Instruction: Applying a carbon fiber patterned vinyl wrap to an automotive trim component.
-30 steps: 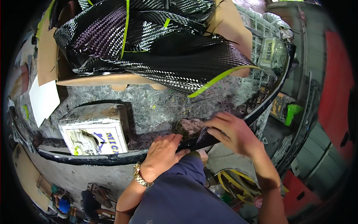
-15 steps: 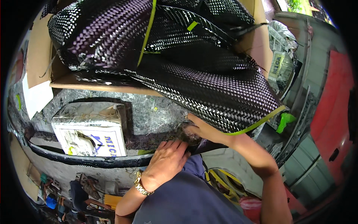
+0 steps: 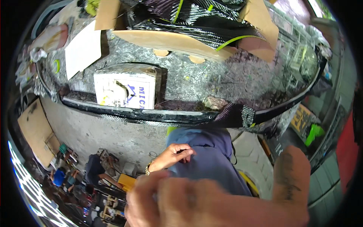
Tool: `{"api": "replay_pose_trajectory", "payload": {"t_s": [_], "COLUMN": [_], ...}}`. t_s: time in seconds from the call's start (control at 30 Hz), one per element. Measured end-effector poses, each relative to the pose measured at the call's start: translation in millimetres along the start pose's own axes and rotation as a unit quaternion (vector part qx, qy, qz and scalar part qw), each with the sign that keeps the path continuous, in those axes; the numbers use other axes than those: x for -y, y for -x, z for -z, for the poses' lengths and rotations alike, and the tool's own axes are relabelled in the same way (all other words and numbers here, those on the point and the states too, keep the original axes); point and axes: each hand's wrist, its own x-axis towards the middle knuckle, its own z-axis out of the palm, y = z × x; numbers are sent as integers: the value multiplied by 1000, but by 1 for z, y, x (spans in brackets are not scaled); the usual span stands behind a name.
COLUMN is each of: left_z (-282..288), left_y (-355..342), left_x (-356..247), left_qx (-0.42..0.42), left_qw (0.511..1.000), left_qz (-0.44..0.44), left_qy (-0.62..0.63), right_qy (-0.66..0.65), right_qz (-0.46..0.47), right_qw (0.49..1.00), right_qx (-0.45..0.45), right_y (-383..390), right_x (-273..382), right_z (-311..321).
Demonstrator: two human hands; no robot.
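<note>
My left hand (image 3: 174, 156), with a gold watch at its wrist, is in front of my blue clothing, below the bench edge. Its fingers are loosely curled in, and nothing shows in them. My right hand (image 3: 181, 200) is raised close to the camera, large and blurred. Its bent fingers are smeared, so I cannot tell whether it holds anything. Above the hands, a piece of black woven fabric (image 3: 235, 114) drapes over the bench rim, beside a pale rough lump (image 3: 214, 102). Farther back, a cardboard box (image 3: 166, 40) holds glossy black woven fabric (image 3: 196, 30) with yellow-green edging.
The scuffed grey bench (image 3: 189, 81) has a raised black rim. A foil-wrapped white package (image 3: 126, 87) lies near its front edge, a white sheet (image 3: 84, 49) at left, and a wire basket (image 3: 298, 62) at right. Several people (image 3: 94, 170) are at lower left.
Both hands have left the bench rim and come back toward me, the right one up near the camera. The view has shifted, so the box appears farther away. The fabric no longer hangs over the right arm.
</note>
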Motion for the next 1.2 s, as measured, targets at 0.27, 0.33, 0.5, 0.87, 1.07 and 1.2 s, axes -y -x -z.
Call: {"api": "replay_pose_trajectory", "payload": {"t_s": [0.27, 0.33, 0.5, 0.87, 1.07, 1.2], "left_z": [-25, -31, -33, -29, -24, -18], "left_y": [-67, -92, -126, -136, -126, -121], "left_x": [86, 93, 85, 128, 133, 136], "left_qx": [-157, -123, -49, 147, 173, 197], "left_qw": [940, 907, 860, 798, 822, 826], "left_qz": [-135, -184, -195, -56, -42, -28], "left_qy": [270, 359, 468, 581, 541, 528], "right_qy": [216, 173, 207, 184, 166, 183], "right_qz": [37, 11, -48, -144, -163, -167], "right_qw": [959, 973, 950, 910, 910, 907], "right_qx": [180, 155, 229, 341, 343, 340], "right_y": [-37, -53, -89, -118, -117, -127], "right_x": [-136, -187, -237, -257, -256, -256], "right_z": [10, -15, -57, -92, -102, -103]}}
